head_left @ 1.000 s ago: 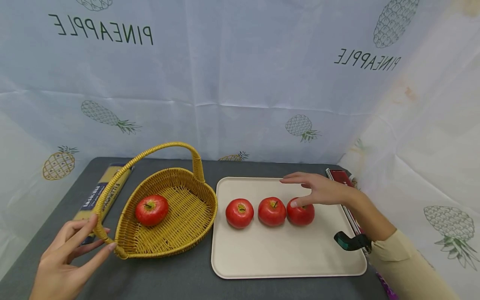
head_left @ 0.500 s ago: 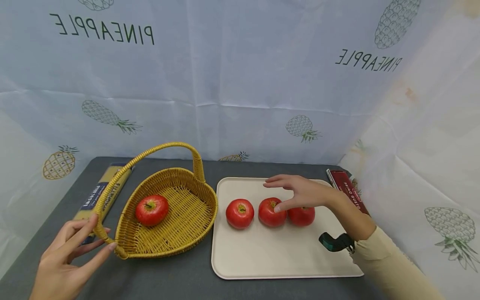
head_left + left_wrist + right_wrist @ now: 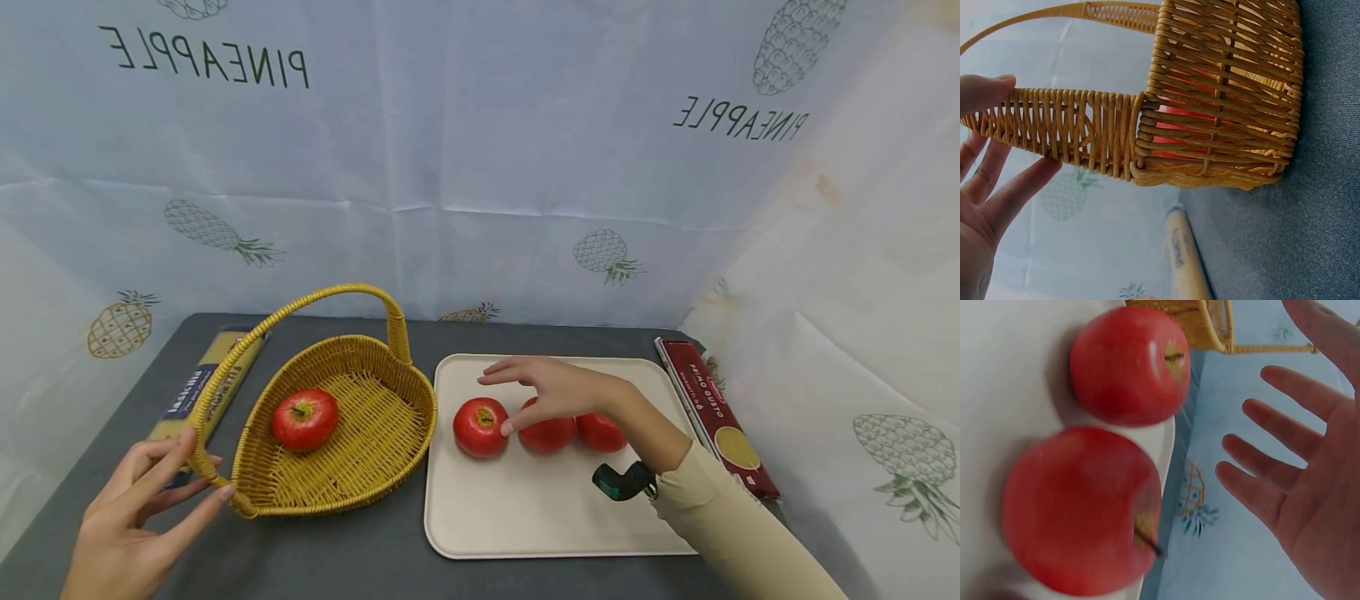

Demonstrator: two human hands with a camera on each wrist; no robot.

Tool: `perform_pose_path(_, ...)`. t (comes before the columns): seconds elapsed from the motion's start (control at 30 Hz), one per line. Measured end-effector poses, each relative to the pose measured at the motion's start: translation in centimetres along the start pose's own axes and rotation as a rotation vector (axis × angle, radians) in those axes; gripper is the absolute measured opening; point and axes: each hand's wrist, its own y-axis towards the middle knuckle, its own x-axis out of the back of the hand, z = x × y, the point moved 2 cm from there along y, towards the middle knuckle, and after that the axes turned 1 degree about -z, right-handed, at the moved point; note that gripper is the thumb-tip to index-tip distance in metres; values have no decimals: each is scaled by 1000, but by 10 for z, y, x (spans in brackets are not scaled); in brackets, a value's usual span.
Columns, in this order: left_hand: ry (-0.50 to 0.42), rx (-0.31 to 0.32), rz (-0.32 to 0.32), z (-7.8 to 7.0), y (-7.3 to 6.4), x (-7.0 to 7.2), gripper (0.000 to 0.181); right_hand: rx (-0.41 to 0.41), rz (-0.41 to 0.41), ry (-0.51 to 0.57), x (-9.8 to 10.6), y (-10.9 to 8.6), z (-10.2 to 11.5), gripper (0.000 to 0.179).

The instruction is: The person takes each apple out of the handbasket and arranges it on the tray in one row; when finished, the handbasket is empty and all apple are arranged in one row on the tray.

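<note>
My left hand (image 3: 131,512) grips the near end of the handle (image 3: 1079,125) of a yellow woven basket (image 3: 360,454), its thumb and fingers on either side. One red apple (image 3: 305,419) lies inside, near the basket's left wall. On a cream tray (image 3: 525,512) three more red apples form a row. My right hand (image 3: 561,387) is above them with fingers spread and nothing held. Its thumb overlaps the leftmost apple (image 3: 477,425) in the head view, while the hand and wrist partly cover the middle apple (image 3: 550,437) and the right apple (image 3: 602,433).
A spaghetti pack (image 3: 187,396) lies on the dark table behind the basket handle at the left. Right of the tray is a red pasta pack (image 3: 708,400). A white cloth printed with pineapples (image 3: 480,167) hangs behind and at the sides.
My right hand has moved left across the row, from above the right apple to beside the leftmost one. The red pack has come into fuller view. My left hand and the basket stay put.
</note>
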Motion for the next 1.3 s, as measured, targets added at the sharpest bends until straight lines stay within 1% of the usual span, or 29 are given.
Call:
perform_pose_path(0.23, 20, 8, 10, -2, 1, 0, 86, 60, 25, -52, -9, 20, 16, 73)
perform_pose_path(0.43, 30, 16, 10, -4, 0, -1, 85, 121, 51, -68, -13, 34, 28, 73)
perform_pose_path(0.53, 19, 14, 9, -2, 1, -1, 85, 144, 57, -78, -16, 40, 33, 72)
perform_pose_path(0.7, -19, -7, 0, 0, 1, -2, 83, 182, 75, -95, -20, 50, 43, 72)
perform_pose_path(0.83, -9, -5, -5, 1, 0, 0, 83, 221, 98, -124, -25, 61, 52, 72)
perform_pose_path(1.0, -8, -9, -2, 1, 1, 0, 83, 236, 121, -126, -29, 72, 63, 71)
perform_pose_path(1.3, -24, -1, -3, 2, 1, 0, 80, 311, 127, -146, -36, 92, 82, 73)
